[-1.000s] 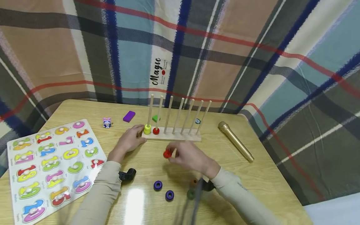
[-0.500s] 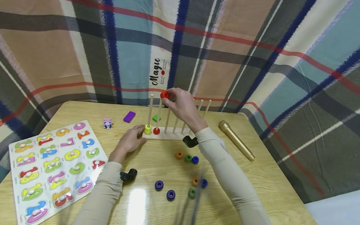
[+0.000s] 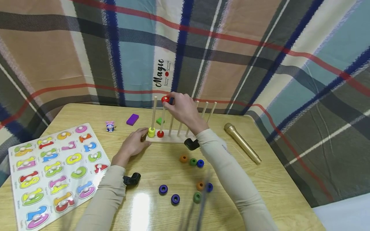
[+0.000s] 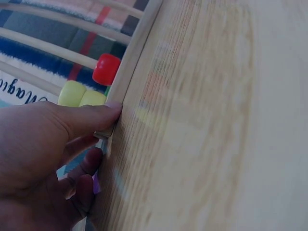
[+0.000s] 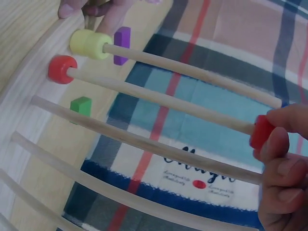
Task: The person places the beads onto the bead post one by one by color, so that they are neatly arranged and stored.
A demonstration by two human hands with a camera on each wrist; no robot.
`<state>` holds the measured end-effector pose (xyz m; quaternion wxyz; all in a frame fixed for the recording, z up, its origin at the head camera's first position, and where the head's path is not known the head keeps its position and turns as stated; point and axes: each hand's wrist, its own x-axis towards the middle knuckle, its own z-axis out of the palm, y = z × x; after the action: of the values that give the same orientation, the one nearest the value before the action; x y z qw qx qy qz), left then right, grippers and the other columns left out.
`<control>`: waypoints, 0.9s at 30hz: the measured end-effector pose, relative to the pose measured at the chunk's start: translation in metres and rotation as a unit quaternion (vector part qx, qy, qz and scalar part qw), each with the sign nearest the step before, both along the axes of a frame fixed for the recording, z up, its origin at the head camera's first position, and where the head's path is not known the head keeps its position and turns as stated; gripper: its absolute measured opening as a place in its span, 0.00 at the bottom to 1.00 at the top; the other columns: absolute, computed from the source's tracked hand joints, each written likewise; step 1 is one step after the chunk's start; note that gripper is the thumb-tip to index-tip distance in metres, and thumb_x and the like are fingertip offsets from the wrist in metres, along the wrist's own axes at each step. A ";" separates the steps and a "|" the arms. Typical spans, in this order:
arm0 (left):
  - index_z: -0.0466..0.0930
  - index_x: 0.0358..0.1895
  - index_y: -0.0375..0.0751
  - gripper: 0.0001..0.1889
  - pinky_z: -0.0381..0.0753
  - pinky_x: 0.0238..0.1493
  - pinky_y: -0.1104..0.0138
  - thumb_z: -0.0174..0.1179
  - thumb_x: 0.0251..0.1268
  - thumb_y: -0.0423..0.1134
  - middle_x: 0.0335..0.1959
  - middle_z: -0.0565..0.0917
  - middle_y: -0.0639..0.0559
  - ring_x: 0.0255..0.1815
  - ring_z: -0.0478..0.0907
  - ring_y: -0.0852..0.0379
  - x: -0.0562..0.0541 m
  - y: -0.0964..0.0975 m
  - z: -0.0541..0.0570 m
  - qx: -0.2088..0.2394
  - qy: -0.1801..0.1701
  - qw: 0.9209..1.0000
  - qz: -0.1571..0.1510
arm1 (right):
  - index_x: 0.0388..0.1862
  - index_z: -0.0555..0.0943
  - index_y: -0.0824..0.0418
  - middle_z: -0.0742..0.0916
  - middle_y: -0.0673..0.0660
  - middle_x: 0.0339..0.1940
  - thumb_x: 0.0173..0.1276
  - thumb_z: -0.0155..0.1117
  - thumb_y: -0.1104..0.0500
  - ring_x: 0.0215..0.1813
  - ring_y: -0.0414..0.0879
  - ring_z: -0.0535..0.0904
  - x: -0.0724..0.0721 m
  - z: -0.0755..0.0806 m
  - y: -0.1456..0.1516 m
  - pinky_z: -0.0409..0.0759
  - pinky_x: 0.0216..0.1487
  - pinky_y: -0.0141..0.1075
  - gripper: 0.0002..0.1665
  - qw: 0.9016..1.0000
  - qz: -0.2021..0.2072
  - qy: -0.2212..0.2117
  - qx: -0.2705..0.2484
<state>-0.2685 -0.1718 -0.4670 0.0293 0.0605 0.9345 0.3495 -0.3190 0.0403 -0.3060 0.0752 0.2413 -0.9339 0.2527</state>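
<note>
A wooden peg rack (image 3: 176, 139) with several upright rods stands toward the back of the table. My left hand (image 3: 133, 144) grips its left end, thumb along the front edge in the left wrist view. Two yellow beads (image 5: 90, 44) are stacked on the first rod, and one red bead (image 3: 160, 134) sits at the foot of the second. Up at the tip of that second rod, my right hand (image 3: 183, 109) pinches another red bead (image 5: 260, 132) between thumb and fingers. The rod meets this bead's underside in the right wrist view.
Loose orange (image 3: 183, 159), green (image 3: 193, 162), blue (image 3: 200, 163) and purple beads (image 3: 163, 190) lie in front of the rack. A number puzzle board (image 3: 55, 173) is at left, a gold microphone (image 3: 242, 143) at right. Behind are a purple block (image 3: 132, 119) and a small figurine (image 3: 110, 126).
My right hand has lifted the red bead from above the table to the second rod's tip, then slightly left and down onto it. The left hand keeps its grip on the rack.
</note>
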 end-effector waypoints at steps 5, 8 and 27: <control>0.62 0.81 0.28 0.35 0.60 0.80 0.34 0.62 0.79 0.38 0.83 0.63 0.32 0.81 0.61 0.27 0.000 -0.001 -0.002 0.002 -0.007 1.000 0.002 | 0.78 0.76 0.58 0.77 0.48 0.16 0.81 0.64 0.43 0.14 0.41 0.65 0.005 -0.008 0.001 0.62 0.18 0.33 0.34 1.000 0.007 0.005 0.003; 0.62 0.82 0.29 0.35 0.61 0.80 0.34 0.62 0.79 0.39 0.83 0.62 0.32 0.81 0.61 0.27 -0.001 -0.001 -0.003 0.003 -0.010 1.000 0.000 | 0.78 0.73 0.60 0.83 0.49 0.21 0.81 0.64 0.46 0.15 0.42 0.70 0.017 -0.018 0.011 0.65 0.18 0.33 0.34 0.997 0.035 0.055 -0.031; 0.60 0.82 0.27 0.36 0.58 0.80 0.33 0.62 0.78 0.38 0.84 0.61 0.32 0.82 0.58 0.25 0.000 -0.001 0.003 -0.001 -0.002 1.000 -0.008 | 0.56 0.85 0.47 0.79 0.38 0.32 0.74 0.72 0.39 0.28 0.28 0.71 0.149 -0.121 0.051 0.69 0.26 0.21 0.20 0.934 0.257 -0.105 0.225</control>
<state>-0.2682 -0.1725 -0.4640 0.0341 0.0669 0.9342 0.3487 -0.1704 0.0911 -0.4268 -0.1470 0.4560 -0.8750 0.0701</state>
